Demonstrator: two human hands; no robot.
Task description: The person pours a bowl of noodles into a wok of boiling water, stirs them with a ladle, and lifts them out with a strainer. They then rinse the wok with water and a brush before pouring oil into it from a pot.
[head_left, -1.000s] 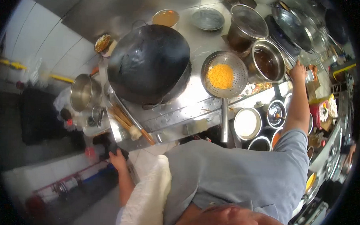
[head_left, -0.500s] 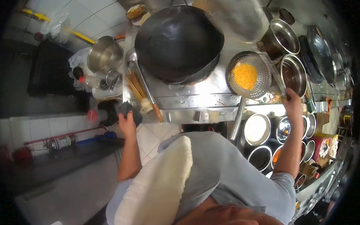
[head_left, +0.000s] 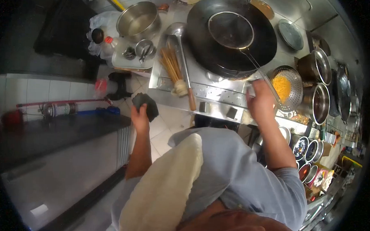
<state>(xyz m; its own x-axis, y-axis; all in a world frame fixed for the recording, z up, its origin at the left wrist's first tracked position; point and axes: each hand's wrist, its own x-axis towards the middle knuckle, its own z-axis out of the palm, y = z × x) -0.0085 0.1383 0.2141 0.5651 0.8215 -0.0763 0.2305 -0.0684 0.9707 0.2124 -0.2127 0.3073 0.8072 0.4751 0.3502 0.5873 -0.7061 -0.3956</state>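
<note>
My right hand is closed around the handle of a round fine-mesh skimmer. Its mesh head hangs over the large black wok on the stove. Beside that hand, a perforated metal strainer holds orange-yellow shreds and rests over the counter by the metal pots. My left hand grips a folded dark cloth, off the stove's front left corner. Nearest to it on the stove lie a bamboo wok brush and a long ladle with a wooden handle end.
A steel pot and a white tray with small cups stand left of the stove. Two deep metal pots are at the right. Several round containers sit below them. A dark counter runs along the left.
My right hand has swung left from the pots, bringing the skimmer over the wok. The left hand still holds the cloth. The view has shifted, so the stove appears further right.
</note>
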